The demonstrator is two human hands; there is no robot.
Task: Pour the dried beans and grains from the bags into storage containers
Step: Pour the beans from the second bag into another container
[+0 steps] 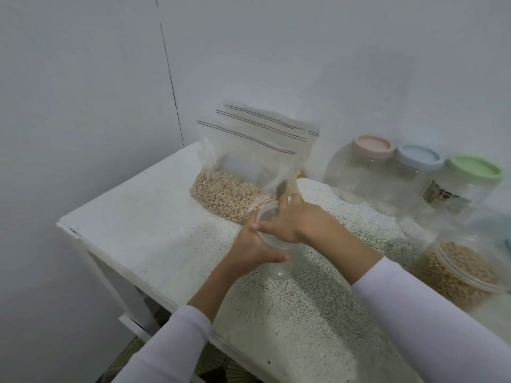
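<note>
Clear container [279,244] stands upright on the speckled table [318,313], mouth up, long axis vertical. Left hand [255,244] grips its near-left wall, fingers curled round it; right hand [293,219] lies over the rim, fingers spread, pressing or gripping at the top, which one I cannot tell. Zip bag of beans [235,186] stands upright just beyond the grip, slightly left, touching or nearly touching the container's far rim. Right hand appears nearer the bag; judged the likelier one to take it.

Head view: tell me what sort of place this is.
Probably a home kitchen or pantry corner. A speckled white table against plain walls holds zip bags of dried beans and clear storage jars with pastel lids.
</note>
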